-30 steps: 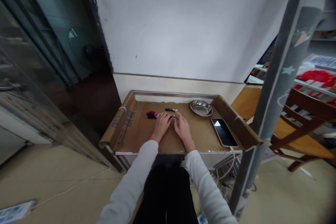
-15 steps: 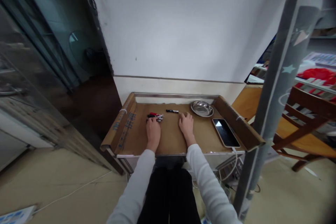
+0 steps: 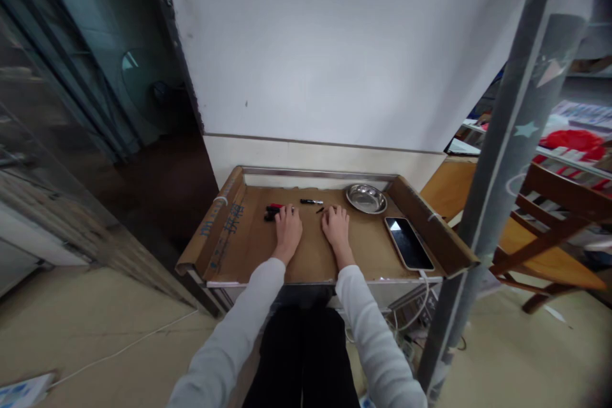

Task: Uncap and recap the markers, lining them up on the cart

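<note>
On the cardboard-lined table [image 3: 310, 255] my left hand [image 3: 288, 229] rests over the right end of a small group of black and red pens [image 3: 272, 211]. Its fingertips hide part of them, so a grip cannot be made out. Level with it on the right, my right hand [image 3: 336, 227] has its fingers bent down near a small black piece [image 3: 320, 210], perhaps a pen cap. Just beyond lies a black pen [image 3: 310, 201] with its silvery tip to the right. A round metal dish [image 3: 366, 198] stands behind and to the right of my right hand.
A phone [image 3: 409, 243] with a white cable [image 3: 424, 293] lies at the table's right side. Folded cardboard walls [image 3: 213, 223] line the left and right edges. Behind is a white wall [image 3: 325, 44]; a grey pole [image 3: 497, 140] and wooden chair [image 3: 540, 229] stand right.
My left hand has shifted right, uncovering the left ends of the pens. The small black piece now shows apart from the black pen, beside my right fingertips. The view has shifted slightly.
</note>
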The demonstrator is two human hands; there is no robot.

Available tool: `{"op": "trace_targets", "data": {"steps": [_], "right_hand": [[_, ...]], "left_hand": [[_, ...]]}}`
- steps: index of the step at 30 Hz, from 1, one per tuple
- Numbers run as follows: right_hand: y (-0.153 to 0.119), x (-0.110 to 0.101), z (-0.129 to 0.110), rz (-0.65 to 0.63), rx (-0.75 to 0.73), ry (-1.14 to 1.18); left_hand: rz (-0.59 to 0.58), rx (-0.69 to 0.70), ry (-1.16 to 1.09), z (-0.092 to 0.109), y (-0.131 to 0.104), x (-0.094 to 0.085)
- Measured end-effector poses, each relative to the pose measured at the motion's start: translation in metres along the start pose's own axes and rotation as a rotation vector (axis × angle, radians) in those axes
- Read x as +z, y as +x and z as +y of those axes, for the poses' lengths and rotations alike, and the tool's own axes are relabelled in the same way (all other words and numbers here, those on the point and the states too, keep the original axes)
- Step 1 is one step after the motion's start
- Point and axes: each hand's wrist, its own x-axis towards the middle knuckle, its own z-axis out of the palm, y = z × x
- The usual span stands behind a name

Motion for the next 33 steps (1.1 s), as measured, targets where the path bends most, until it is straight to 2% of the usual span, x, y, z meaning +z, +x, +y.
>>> {"op": "trace_targets", "data": {"steps": [5, 14, 18, 24, 30, 33], "right_hand": [[0.000, -0.001, 0.002, -0.018, -0.039, 0.036], [0.000, 0.002, 0.004, -0.073, -0.025, 0.040], [0.001, 0.002, 0.005, -0.069, -0.032, 0.057], [0.002, 0.005, 0.007, -0.069, -0.060, 0.102], [0.003, 0.008, 0.009, -0.010, -0.052, 0.205], [0.003, 0.006, 0.008, 0.017, -0.051, 0.253]], "left_hand": [[-0.070, 0.028, 0.018, 0.004, 0.011, 0.007], [-0.042, 0.095, 0.028, 0.002, 0.015, 0.014], [-0.031, 0.065, 0.028, 0.003, 0.019, 0.012], [-0.003, -0.052, 0.032, 0.002, 0.021, 0.013], [0.036, -0.096, -0.056, 0.003, 0.021, 0.015], [0.036, -0.071, -0.104, 0.004, 0.021, 0.015]]}}
